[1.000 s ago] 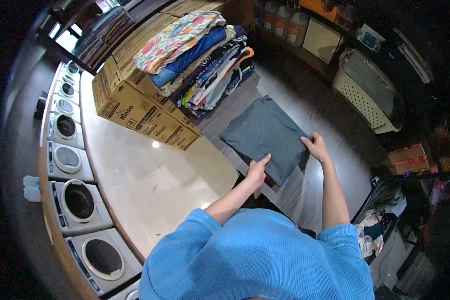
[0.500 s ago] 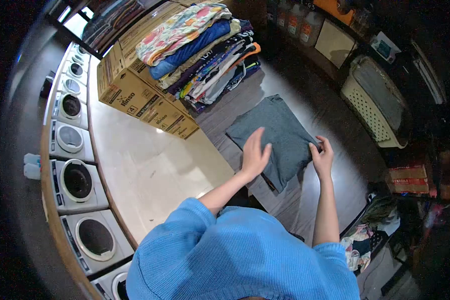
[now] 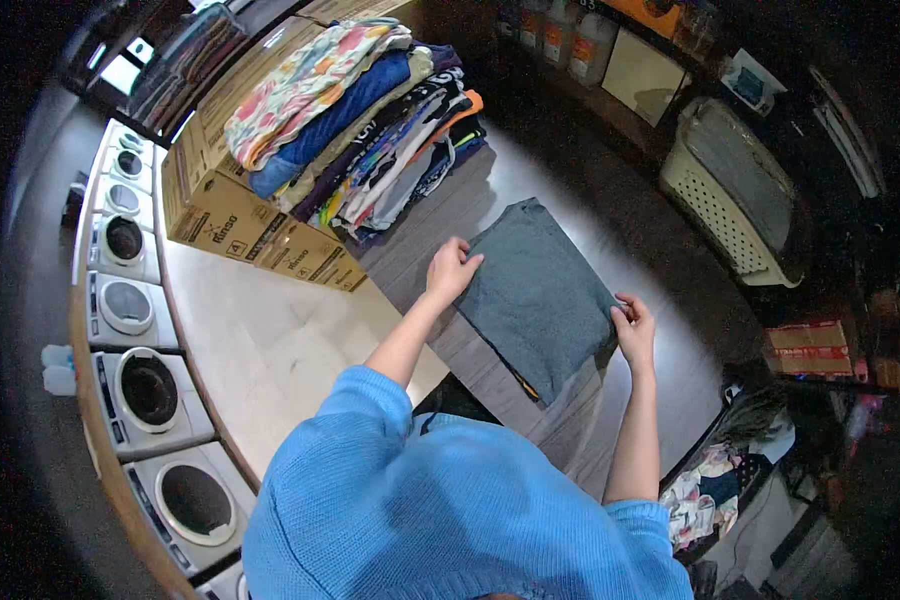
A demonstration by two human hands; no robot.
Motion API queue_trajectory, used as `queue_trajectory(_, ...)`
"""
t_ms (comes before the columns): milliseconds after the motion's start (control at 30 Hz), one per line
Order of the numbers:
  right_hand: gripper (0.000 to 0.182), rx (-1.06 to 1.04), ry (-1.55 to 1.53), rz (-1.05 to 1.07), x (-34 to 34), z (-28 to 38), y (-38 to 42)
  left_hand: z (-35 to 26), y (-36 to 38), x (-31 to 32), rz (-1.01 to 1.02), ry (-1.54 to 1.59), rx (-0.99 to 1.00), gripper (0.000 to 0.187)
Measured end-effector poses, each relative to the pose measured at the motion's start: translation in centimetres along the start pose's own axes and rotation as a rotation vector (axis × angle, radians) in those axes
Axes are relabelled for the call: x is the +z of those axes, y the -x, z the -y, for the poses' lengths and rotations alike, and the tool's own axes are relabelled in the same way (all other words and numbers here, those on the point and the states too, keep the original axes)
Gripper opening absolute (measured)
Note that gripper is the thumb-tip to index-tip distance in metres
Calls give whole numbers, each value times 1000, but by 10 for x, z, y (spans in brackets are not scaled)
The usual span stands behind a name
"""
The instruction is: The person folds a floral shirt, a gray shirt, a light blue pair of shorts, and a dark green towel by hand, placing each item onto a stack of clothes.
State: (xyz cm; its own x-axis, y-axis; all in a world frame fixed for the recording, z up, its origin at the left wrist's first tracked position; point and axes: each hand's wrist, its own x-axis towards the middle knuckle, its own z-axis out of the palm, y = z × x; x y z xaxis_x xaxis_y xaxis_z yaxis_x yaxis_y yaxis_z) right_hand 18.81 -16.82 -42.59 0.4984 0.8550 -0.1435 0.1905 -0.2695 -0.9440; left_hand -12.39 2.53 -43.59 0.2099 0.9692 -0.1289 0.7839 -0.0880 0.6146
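Observation:
A dark grey folded garment [image 3: 538,290] lies on the wooden table [image 3: 440,340] in front of me. My left hand [image 3: 452,272] is at its left edge, with thumb and fingers closed near the cloth; what they hold there is too small to make out. At the garment's right corner, my right hand [image 3: 634,330] pinches the cloth between thumb and fingers. A tall stack of folded clothes [image 3: 370,120] stands beyond my left hand, with a floral cloth [image 3: 310,85] on top.
Cardboard boxes [image 3: 230,225] stand left of the stack. A row of front-loading machines [image 3: 195,500] lines the far left. On the right are a cream perforated basket [image 3: 720,220] and a red-and-tan box [image 3: 810,350]; patterned clothes [image 3: 705,495] lie at the lower right.
My left hand has moved from the middle of the garment to its left edge. The garment now lies flatter and more spread. The camera view has shifted slightly.

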Motion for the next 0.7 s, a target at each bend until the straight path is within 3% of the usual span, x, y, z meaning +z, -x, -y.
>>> queue_trajectory(33,28,-18,9,-21,-1,5,0,2,-2,-3,150,57,20,33)
queue_trajectory(133,26,-33,55,-101,-7,14,6,-7,-3,-9,-186,-43,452,23)
queue_trajectory(233,30,32,103,-145,-12,-11,9,-13,-11,-3,-169,-18,480,23)
queue_trajectory(333,42,64,722,-271,-3,-9,19,-35,-16,10,-368,-111,486,27)
queue_trajectory(367,51,-52,685,-320,3,-7,22,-40,-18,15,-324,-96,477,34)
queue_trajectory(467,52,-181,818,-467,39,48,33,-71,-15,27,-75,0,806,43)
queue_trajectory(533,57,-152,962,-382,71,60,40,-87,-13,46,30,-83,1043,48)
queue_trajectory(567,59,-140,1030,-339,78,62,43,-88,-15,56,196,-136,1055,53)
queue_trajectory(700,73,166,1037,-259,82,-4,53,-69,-48,82,224,-301,967,60)
